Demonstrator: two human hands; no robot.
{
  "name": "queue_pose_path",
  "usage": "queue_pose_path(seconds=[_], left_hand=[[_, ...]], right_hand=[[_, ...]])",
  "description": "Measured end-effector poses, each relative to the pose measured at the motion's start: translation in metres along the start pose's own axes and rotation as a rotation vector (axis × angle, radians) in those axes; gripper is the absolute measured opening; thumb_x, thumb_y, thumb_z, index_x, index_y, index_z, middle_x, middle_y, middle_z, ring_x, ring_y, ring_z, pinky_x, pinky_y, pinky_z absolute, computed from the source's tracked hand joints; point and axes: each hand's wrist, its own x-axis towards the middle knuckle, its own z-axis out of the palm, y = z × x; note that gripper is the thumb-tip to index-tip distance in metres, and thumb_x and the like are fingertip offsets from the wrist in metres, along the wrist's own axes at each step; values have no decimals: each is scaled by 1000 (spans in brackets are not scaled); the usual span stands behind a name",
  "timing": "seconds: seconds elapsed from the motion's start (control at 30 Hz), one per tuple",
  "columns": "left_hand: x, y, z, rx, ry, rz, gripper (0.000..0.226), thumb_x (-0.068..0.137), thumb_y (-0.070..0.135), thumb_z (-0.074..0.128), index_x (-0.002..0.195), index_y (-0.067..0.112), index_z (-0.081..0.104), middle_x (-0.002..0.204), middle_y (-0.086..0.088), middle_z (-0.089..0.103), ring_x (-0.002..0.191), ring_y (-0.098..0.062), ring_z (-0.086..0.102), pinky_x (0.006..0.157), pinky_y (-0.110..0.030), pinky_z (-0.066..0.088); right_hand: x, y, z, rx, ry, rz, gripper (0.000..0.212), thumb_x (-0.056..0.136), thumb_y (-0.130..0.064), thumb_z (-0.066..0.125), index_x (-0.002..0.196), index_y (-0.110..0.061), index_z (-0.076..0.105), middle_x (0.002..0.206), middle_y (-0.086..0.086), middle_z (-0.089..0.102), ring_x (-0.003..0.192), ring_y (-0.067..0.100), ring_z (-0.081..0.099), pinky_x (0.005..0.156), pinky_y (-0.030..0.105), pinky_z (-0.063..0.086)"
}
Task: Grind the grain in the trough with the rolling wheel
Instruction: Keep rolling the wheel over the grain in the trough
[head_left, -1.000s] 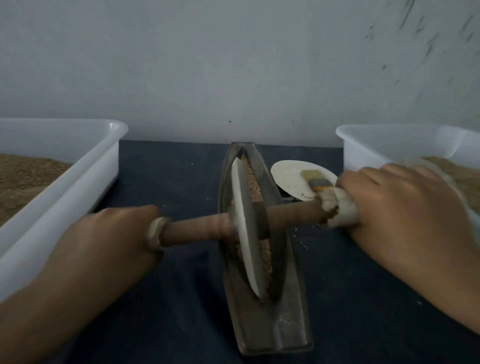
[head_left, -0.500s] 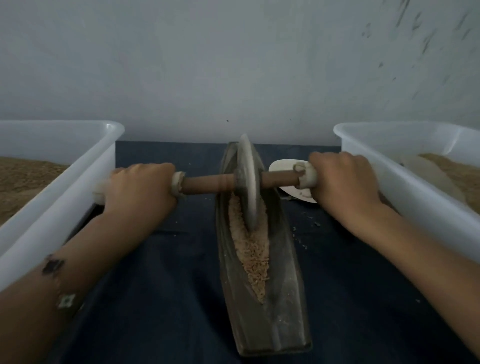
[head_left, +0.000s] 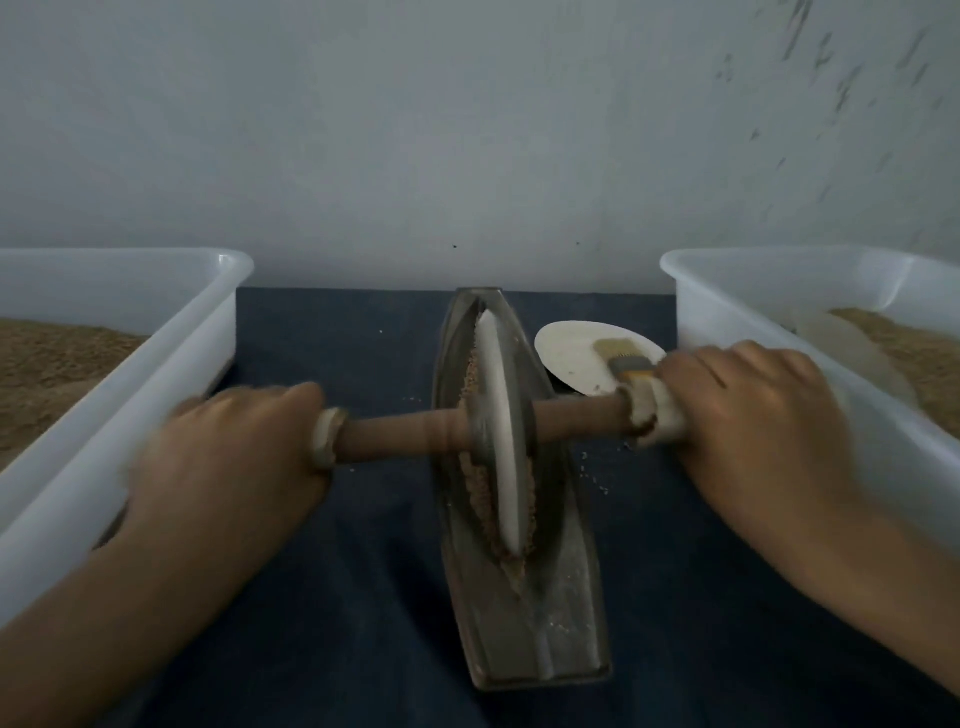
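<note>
A long boat-shaped metal trough (head_left: 550, 639) lies on the dark cloth, its length running away from me. Brown grain (head_left: 480, 499) fills its groove. The grinding wheel (head_left: 500, 431), a pale metal disc, stands upright in the groove at the trough's middle. A wooden axle (head_left: 405, 436) passes through the disc. My left hand (head_left: 228, 457) grips the axle's left end and my right hand (head_left: 753, 415) grips the cloth-wrapped right end.
A white plastic tub (head_left: 156, 364) with brown grain stands at the left, another white tub (head_left: 737, 322) at the right. A white dish (head_left: 571, 353) with a small brush (head_left: 623, 358) lies behind the right hand. Crumbs dot the blue cloth (head_left: 332, 343). A grey wall rises behind.
The wheel has rolled back toward me from the trough's far end to its middle, both hands drawing the axle along with it.
</note>
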Motion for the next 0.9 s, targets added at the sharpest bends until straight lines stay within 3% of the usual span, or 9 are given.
queue_pose_path(seconds=[0.13, 0.23, 0.4, 0.47, 0.53, 0.63, 0.73, 0.8, 0.9], left_hand=[[-24, -9, -13, -86, -81, 57, 48, 47, 18, 83, 55, 31, 37, 46, 12, 37, 42, -10, 42, 44, -24, 31], [-21, -12, -12, -122, -145, 18, 43, 53, 20, 80, 57, 31, 39, 51, 11, 42, 49, -17, 47, 54, -38, 45], [-2, 4, -13, 46, 92, 142, 46, 50, 14, 79, 54, 23, 35, 47, 10, 35, 38, -11, 28, 49, -20, 24], [15, 13, -6, 102, 201, 132, 43, 49, 7, 79, 57, 17, 38, 47, -2, 44, 40, -21, 41, 54, -26, 24], [39, 19, 3, 158, 221, 68, 38, 60, 7, 74, 62, 17, 37, 57, -10, 55, 54, -31, 54, 59, -32, 24], [73, 21, 19, 156, 151, -68, 26, 76, 12, 60, 66, 18, 36, 69, -5, 55, 69, -29, 51, 66, -33, 26], [90, 15, 28, 86, -11, -146, 24, 79, 15, 56, 64, 22, 38, 64, 4, 40, 68, -21, 42, 69, -32, 31], [86, 9, 31, 13, -97, -172, 19, 78, 16, 56, 66, 22, 44, 64, 4, 43, 64, -19, 43, 67, -31, 35], [64, 3, 34, -17, -92, -139, 19, 78, 21, 57, 66, 22, 43, 63, 6, 46, 61, -19, 47, 64, -30, 43]], right_hand=[[-10, -1, -24, -1, 57, -62, 28, 63, 2, 72, 88, -9, 64, 66, 5, 53, 65, 33, 52, 62, 38, 31], [-9, -1, -19, 28, 60, -72, 25, 63, 1, 70, 86, -9, 64, 66, 5, 52, 64, 33, 51, 61, 40, 35], [1, 4, 20, 125, -62, 41, 16, 63, -4, 67, 75, -10, 58, 63, 8, 54, 57, 31, 49, 58, 33, 27], [12, 7, 43, 140, -161, 117, 19, 67, -5, 70, 74, -12, 55, 64, 9, 56, 58, 31, 50, 57, 32, 27], [30, 10, 64, 112, -215, 164, 21, 75, -9, 65, 73, -16, 46, 68, 9, 57, 60, 29, 45, 57, 32, 25], [61, 12, 85, 28, -186, 211, 20, 83, -8, 55, 75, -19, 40, 79, 9, 61, 66, 28, 44, 59, 32, 23], [79, 10, 88, -49, -133, 193, 14, 82, -3, 54, 79, -16, 49, 84, 11, 63, 79, 33, 55, 62, 33, 23], [80, 7, 82, -49, -91, 164, 17, 76, 4, 56, 79, -12, 50, 81, 13, 62, 80, 34, 54, 64, 34, 21], [66, 2, 65, -58, -42, 114, 24, 64, 10, 61, 77, -8, 51, 74, 14, 58, 74, 34, 52, 65, 34, 21]])
